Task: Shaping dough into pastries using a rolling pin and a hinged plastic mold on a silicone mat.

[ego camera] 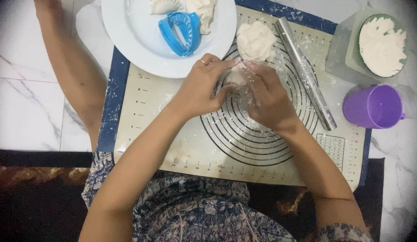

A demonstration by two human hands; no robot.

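Both of my hands meet over the ringed pastry mat (145, 112), pinching a small piece of white dough (236, 76) between them. My left hand (200, 86), with a ring on one finger, curls around the piece from the left. From the right, my right hand (267, 95) closes its fingertips on the same piece. A larger lump of dough (255, 41) lies on the mat just beyond my fingers. A metal rolling pin (306, 74) rests diagonally on the mat to the right of my right hand.
A white plate (136, 40) at the top holds a blue dumpling press (181, 31) and shaped dough pieces (204, 11). A container of flour (382, 45) and a purple cup (373, 106) stand at the right. Marble floor surrounds the mat.
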